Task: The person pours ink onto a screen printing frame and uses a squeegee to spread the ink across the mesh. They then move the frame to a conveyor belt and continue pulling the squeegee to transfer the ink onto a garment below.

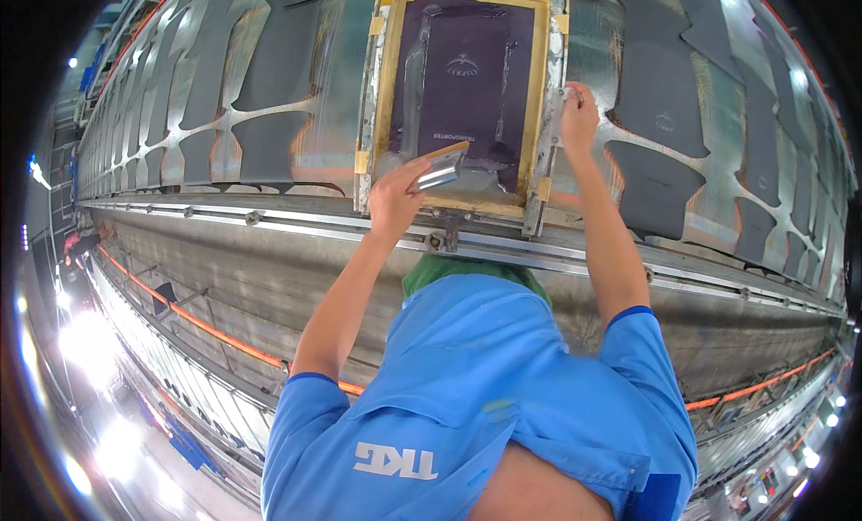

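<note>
My left hand (400, 198) is closed round a squeegee (440, 169) with a silver metal holder and orange edge, held over the lower left of a screen-printing screen. The screen has dark purple mesh (467, 103) with pale printed marks and wet-looking streaks, inside a yellowed border (541, 72) mounted between pale metal side rails (368, 90). My right hand (579, 117) has its fingers curled on the right rail of the screen frame, beside its upper middle.
Dark grey cut pieces (655, 189) lie in rows on the long metal bench (332, 144) either side of the screen. A metal guide rail (341, 225) runs along the near edge, with an orange tube (206, 328) below. Another person (79, 250) is far off at left.
</note>
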The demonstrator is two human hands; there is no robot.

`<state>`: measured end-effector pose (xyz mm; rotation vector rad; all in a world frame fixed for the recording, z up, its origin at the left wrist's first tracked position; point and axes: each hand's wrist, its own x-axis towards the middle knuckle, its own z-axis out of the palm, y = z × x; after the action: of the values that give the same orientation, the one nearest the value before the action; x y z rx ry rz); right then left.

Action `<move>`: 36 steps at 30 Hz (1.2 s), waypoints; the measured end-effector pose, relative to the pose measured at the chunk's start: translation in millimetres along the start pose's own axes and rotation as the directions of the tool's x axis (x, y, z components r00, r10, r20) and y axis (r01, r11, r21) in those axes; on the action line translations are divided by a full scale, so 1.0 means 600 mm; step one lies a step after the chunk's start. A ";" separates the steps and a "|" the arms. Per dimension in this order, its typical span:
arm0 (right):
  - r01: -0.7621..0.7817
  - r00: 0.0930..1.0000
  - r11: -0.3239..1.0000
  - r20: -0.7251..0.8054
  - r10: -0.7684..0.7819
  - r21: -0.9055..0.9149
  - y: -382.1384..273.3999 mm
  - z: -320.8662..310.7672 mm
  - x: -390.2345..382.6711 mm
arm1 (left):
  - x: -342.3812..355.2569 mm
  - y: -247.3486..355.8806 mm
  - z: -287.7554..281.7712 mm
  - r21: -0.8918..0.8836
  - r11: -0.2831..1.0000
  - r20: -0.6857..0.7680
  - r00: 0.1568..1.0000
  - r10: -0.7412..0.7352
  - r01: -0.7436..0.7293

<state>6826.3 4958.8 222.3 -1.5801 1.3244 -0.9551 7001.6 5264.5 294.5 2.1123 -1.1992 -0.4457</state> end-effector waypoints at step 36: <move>-0.163 0.986 0.986 -0.027 0.162 -0.026 -0.007 0.027 -0.009 | 0.140 -0.050 0.063 0.329 0.848 0.088 0.907 0.412 -0.417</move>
<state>6842.1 4966.6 220.3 -1.4603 1.4660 -0.8611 7042.5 5189.3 248.4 2.0372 -1.7965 -0.0541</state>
